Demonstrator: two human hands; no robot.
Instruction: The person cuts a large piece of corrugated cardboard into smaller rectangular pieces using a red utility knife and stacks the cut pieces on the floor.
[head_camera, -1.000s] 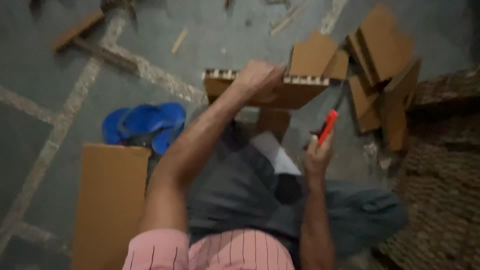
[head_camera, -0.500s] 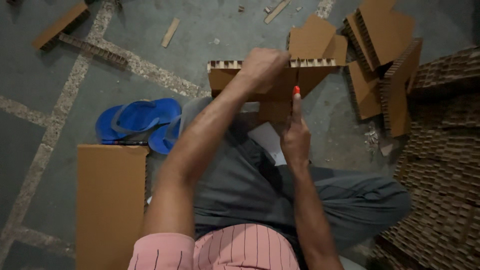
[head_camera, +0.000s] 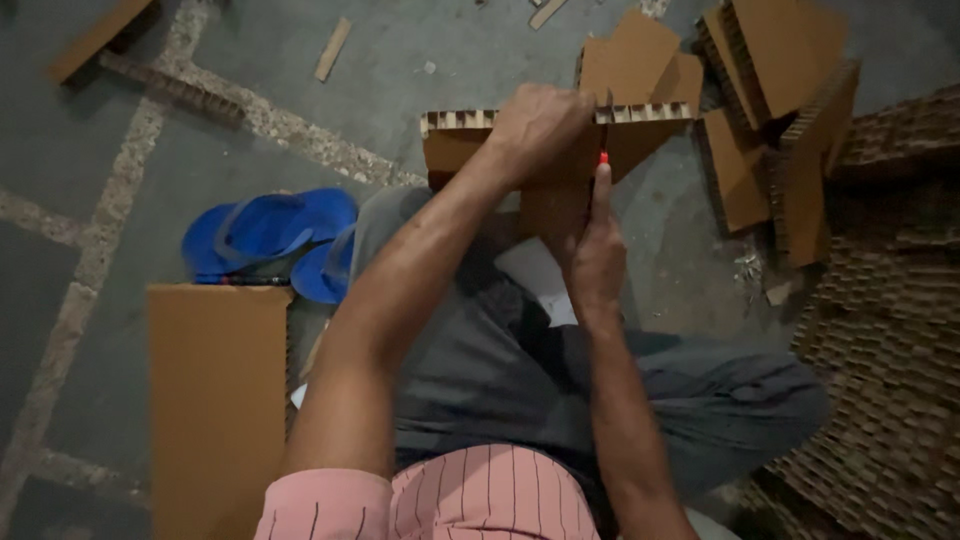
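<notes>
The floor (head_camera: 300, 80) is the biggest thing here, grey concrete crossed by pale, gritty seams. Down the right side runs a stack (head_camera: 890, 330) of brown honeycomb cardboard, its open cells making a rough, woven-looking face. A flat, smooth cardboard slab (head_camera: 215, 400) lies on the floor at the person's left, rectangular and plain. Beyond the knees sits a loose heap of offcuts (head_camera: 770, 110), angular brown pieces, some showing their ribbed edges. Just past the slab rests a pair of blue sandals (head_camera: 270, 240), rubbery and rounded, overlapping each other.

The person sits with grey trousers and a pink striped shirt, both arms stretched forward. Held up over the knees is the board (head_camera: 560, 150), a thick honeycomb cardboard piece with a pale, celled top edge and smooth brown faces. The left hand (head_camera: 540, 125) clamps over that top edge, fingers curled tightly around it. The right hand (head_camera: 595, 255) is below and just beside it, fingers wrapped narrowly around a cutter (head_camera: 603, 160), of which only a small red tip shows, pressed against the board's brown face. A thin strip (head_camera: 333, 48) of cardboard lies alone on the floor farther off.
</notes>
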